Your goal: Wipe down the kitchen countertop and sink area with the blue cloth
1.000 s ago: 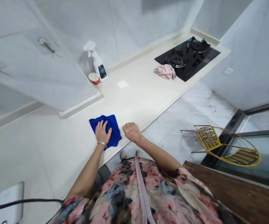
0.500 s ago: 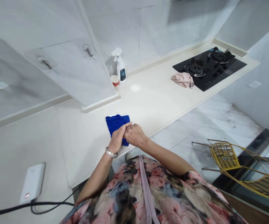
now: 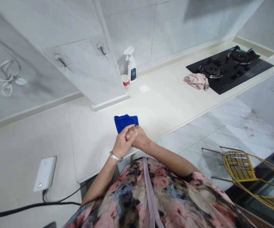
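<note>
My left hand (image 3: 122, 144), with a silver bracelet at the wrist, is wrapped over my right hand (image 3: 141, 138). The right is closed in a fist, its fingers partly covered by the left. Nothing shows between the two. Just beyond and beneath them a folded blue cloth (image 3: 124, 122) lies on the pale countertop (image 3: 94, 136) near its front edge; the hands hide the cloth's near part.
A white spray bottle (image 3: 132, 68) and a small paper cup (image 3: 125, 80) stand against the wall pillar. A pink cloth (image 3: 197, 81) lies beside the black gas hob (image 3: 224, 71). A white power bank (image 3: 45, 173) with a black cable sits left. A yellow chair (image 3: 240, 166) stands right.
My left hand's thumb side has come round over my right fist, clasping it more fully. The view has swung left, so the counter things appear further right.
</note>
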### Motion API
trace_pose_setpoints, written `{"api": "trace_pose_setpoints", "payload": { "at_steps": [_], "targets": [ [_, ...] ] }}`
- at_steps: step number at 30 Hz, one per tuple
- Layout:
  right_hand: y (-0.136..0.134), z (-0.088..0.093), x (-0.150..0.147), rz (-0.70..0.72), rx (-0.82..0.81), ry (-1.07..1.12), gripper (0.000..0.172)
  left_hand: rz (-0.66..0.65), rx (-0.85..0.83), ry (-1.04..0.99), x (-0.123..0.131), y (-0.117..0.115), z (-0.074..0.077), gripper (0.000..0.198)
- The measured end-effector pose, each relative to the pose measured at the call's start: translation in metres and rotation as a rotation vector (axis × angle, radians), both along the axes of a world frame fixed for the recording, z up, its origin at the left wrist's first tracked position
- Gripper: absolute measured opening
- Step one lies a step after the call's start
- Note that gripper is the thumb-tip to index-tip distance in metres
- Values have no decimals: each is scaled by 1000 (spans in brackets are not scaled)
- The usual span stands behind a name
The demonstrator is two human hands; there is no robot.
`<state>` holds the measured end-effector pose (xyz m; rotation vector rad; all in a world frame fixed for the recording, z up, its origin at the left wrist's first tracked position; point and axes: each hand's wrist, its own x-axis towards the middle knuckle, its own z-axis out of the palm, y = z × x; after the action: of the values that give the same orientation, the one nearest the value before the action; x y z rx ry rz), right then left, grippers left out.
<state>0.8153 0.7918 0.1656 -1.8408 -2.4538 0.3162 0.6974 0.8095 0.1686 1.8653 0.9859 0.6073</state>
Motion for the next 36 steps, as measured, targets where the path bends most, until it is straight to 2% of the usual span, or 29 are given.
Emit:
{"api": "trace_pose_setpoints", "payload": {
  "at_steps": [3, 6, 7, 8, 10, 11, 14, 16, 18, 20, 24, 30, 36],
  "targets": [
    [2, 0, 2, 29, -29, 7, 24, -101, -33, -9, -9, 6, -2, 74],
    [4, -8, 9, 19, -42, 34, 25, -228, -157, -73, -19, 26, -24, 84],
    [3, -14, 12, 2, -50, 40, 26, -207, -190, -83, -20, 33, -37, 79],
    [1, -20, 16, -27, -69, 39, 27, -108, -187, -63, -19, 41, -53, 74],
    [-5, -37, 25, -112, -152, 25, 27, 157, 22, 162, -14, 51, -91, 70],
    [-10, -46, 30, -160, -203, 20, 27, 194, 142, 307, -9, 54, -111, 72],
    [-30, -70, 47, -286, -310, 21, 28, 128, 347, 507, 5, 54, -159, 71],
    [-45, -82, 59, -350, -345, 14, 29, 104, 421, 540, 15, 56, -177, 72],
    [-61, -91, 69, -413, -373, -3, 30, 70, 463, 544, 26, 66, -184, 72],
    [-76, -98, 75, -505, -392, 8, 30, 10, 482, 529, 45, 84, -185, 72],
    [-107, -114, 82, -723, -379, 114, 31, -106, 493, 520, 104, 130, -182, 73],
    [-165, -130, 83, -1067, -236, 208, 32, -228, 547, 552, 195, 196, -179, 73],
    [-246, -143, 60, -1320, -47, 201, 33, -207, 544, 509, 259, 264, -182, 72]
  ]
}}
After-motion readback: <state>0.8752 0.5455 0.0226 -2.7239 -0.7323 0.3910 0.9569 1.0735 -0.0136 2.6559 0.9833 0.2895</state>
